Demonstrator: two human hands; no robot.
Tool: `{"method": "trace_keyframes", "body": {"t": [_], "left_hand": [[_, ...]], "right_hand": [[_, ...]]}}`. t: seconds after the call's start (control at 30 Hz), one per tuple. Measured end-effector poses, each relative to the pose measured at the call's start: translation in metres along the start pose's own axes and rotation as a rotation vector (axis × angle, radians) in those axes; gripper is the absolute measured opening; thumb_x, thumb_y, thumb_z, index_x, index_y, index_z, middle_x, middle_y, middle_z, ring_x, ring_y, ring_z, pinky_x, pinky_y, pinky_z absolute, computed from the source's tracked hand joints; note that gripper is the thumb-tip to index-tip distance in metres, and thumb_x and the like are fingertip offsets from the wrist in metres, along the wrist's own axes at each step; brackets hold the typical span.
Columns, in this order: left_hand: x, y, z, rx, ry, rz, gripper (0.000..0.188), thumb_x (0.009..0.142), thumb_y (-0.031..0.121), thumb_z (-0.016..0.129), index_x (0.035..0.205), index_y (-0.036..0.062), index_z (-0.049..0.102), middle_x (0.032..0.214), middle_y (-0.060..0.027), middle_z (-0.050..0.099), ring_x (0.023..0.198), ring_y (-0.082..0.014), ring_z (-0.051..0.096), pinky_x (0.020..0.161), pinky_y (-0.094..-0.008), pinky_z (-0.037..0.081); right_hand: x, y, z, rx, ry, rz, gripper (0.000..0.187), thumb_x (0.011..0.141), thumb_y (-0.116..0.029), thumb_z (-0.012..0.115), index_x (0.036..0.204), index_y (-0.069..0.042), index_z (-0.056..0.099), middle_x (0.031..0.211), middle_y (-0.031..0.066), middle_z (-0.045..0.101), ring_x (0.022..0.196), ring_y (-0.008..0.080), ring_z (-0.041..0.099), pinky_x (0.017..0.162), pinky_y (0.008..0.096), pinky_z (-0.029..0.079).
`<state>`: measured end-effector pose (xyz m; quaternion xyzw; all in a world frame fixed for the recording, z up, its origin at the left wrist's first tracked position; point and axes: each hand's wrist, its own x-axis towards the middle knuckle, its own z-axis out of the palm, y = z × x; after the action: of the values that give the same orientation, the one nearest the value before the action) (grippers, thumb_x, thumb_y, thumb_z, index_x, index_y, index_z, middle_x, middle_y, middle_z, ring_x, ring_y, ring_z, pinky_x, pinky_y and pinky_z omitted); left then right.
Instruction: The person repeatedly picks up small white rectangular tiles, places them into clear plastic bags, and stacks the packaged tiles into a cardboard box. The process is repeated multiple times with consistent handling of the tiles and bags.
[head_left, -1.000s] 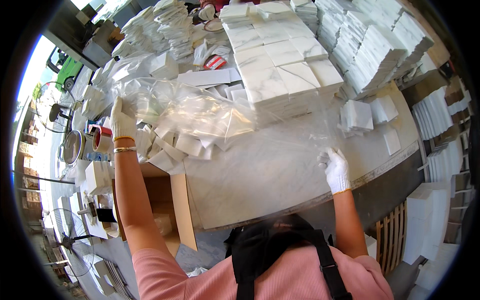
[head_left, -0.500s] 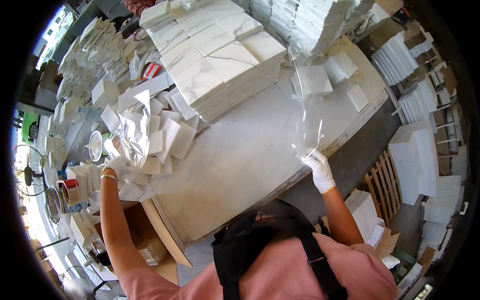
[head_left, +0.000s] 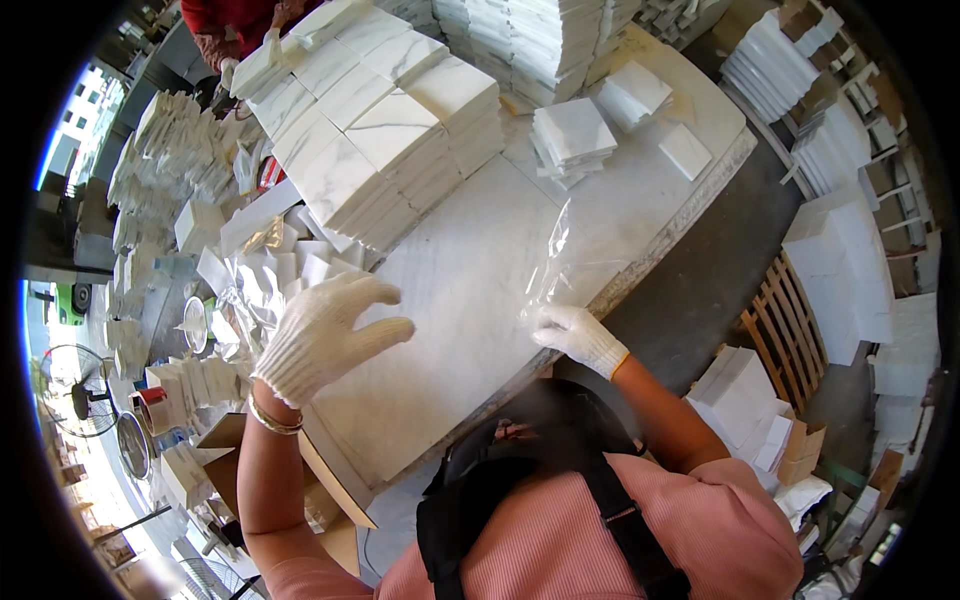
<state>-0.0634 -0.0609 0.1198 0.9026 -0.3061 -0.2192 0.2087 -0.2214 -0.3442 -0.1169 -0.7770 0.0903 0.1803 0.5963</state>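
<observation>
My right hand [head_left: 570, 332], in a white knit glove, pinches the lower end of a clear plastic bag [head_left: 560, 268] near the front edge of the marble-topped table [head_left: 440, 300]. The thin bag stands up limply from my fingers. My left hand [head_left: 330, 330], gloved too, is raised over the table's left part with thumb and fingers apart and nothing between them. Behind it lies a heap of loose white tiles and crumpled clear film [head_left: 255, 290]. A large block of stacked, grey-veined marble tiles [head_left: 370, 120] rises at the back of the table.
A short tile stack [head_left: 575, 138] and a single tile [head_left: 685, 150] lie at the right. An open cardboard box [head_left: 320, 470] stands beside my left arm. A wooden pallet [head_left: 785, 320] leans beyond the right edge. Another person in red [head_left: 240, 25] is at the far left.
My left hand has left the film and tile heap and moved right and up over the table, its fingers spreading. My right hand has drawn the plastic bag leftward, toward me.
</observation>
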Motion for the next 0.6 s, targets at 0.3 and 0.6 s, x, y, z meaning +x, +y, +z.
{"method": "trace_keyframes", "body": {"t": [0.3,0.6], "left_hand": [[0.097,0.072,0.201,0.214,0.222,0.006,0.091,0.078,0.056,0.074,0.148,0.0089,0.042,0.130,-0.0226,0.060,0.110,-0.0391,0.064,0.087,-0.0479,0.053],[0.106,0.055,0.215,-0.235,0.280,-0.063,0.033,0.092,0.030,0.064,0.106,0.0012,0.073,0.095,-0.0110,0.073,0.090,-0.0238,0.069,0.079,-0.0330,0.052]], "right_hand": [[0.010,0.019,0.039,-0.499,0.043,-0.117,0.034,0.091,-0.038,0.057,0.095,-0.007,0.071,0.093,0.0188,0.072,0.087,0.0395,0.068,0.079,0.0485,0.053],[0.002,0.005,0.034,-0.470,-0.064,-0.213,0.041,0.087,-0.040,0.057,0.098,-0.002,0.067,0.091,0.0178,0.071,0.079,0.0372,0.069,0.073,0.0483,0.053]]}}
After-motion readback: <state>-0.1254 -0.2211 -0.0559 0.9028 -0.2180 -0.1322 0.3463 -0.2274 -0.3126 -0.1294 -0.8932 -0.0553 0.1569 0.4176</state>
